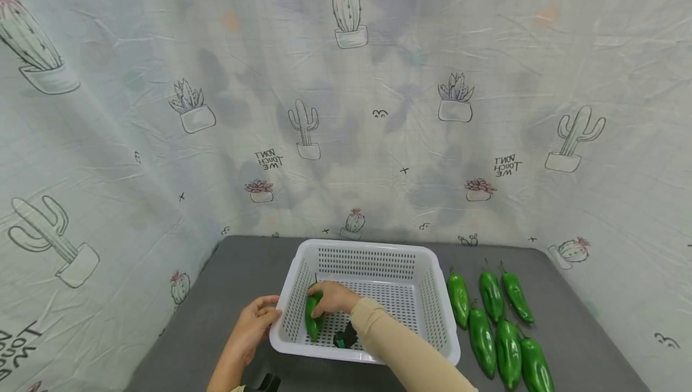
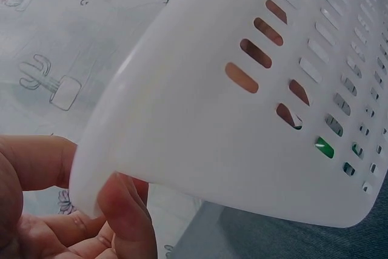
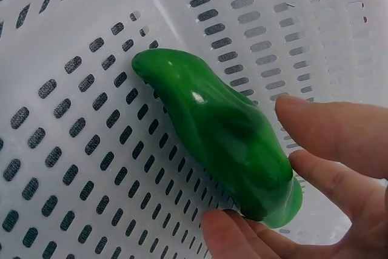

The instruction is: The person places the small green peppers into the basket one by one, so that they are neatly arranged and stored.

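A long green pepper (image 1: 312, 319) lies at the left side inside a white plastic basket (image 1: 367, 247), its tip toward the near wall. My right hand (image 1: 335, 298) reaches into the basket and holds this pepper near its stem end. In the right wrist view, the fingers (image 3: 227, 235) lie on either side of the glossy green pepper (image 3: 212, 128), above the slotted floor. My left hand (image 1: 258, 323) grips the basket's left rim; in the left wrist view, thumb and fingers pinch the rim (image 2: 91, 180).
Several green peppers (image 1: 508, 347) lie on the grey table (image 1: 238, 272) right of the basket, in two loose rows. A black wrist device (image 1: 346, 337) shows below the right hand. A cloth with cactus drawings (image 1: 351, 140) hangs behind and at both sides.
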The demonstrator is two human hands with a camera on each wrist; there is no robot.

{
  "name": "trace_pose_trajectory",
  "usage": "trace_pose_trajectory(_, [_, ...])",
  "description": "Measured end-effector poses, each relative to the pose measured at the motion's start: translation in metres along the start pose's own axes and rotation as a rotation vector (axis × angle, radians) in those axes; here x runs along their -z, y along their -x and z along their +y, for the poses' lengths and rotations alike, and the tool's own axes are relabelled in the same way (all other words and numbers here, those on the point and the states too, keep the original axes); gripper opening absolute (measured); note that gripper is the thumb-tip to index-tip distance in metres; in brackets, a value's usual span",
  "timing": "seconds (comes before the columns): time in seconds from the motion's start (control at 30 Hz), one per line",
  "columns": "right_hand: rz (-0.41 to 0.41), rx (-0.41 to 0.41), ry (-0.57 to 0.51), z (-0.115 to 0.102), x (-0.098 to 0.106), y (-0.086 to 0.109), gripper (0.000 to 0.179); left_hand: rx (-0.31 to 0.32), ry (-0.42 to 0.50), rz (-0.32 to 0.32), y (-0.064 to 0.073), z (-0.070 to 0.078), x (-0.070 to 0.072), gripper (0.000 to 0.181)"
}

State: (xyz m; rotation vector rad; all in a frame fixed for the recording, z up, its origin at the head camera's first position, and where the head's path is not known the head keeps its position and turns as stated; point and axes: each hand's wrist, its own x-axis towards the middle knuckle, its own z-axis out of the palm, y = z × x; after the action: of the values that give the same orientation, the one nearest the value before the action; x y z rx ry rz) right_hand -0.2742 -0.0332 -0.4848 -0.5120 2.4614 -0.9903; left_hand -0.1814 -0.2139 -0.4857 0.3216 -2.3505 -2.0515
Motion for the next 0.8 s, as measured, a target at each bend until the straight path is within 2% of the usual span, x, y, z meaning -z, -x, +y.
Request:
trace_pose_trajectory(0.3, [0.008,0.046,0.112,0.0,0.004,0.002,0.052,0.009,-0.006,0.001,-0.001,-0.002,0.0,0.04])
trace_pose_trajectory(0.57, [0.068,0.067,0.076,0.007,0.016,0.005,0.053,0.011,0.001,0.007,0.0,0.0,0.0,0.038])
trace_pose_trajectory(0.8, [0.081,0.043,-0.013,0.02,0.035,0.013,0.055,0.012,0.008,0.006,-0.001,0.0,0.001,0.038])
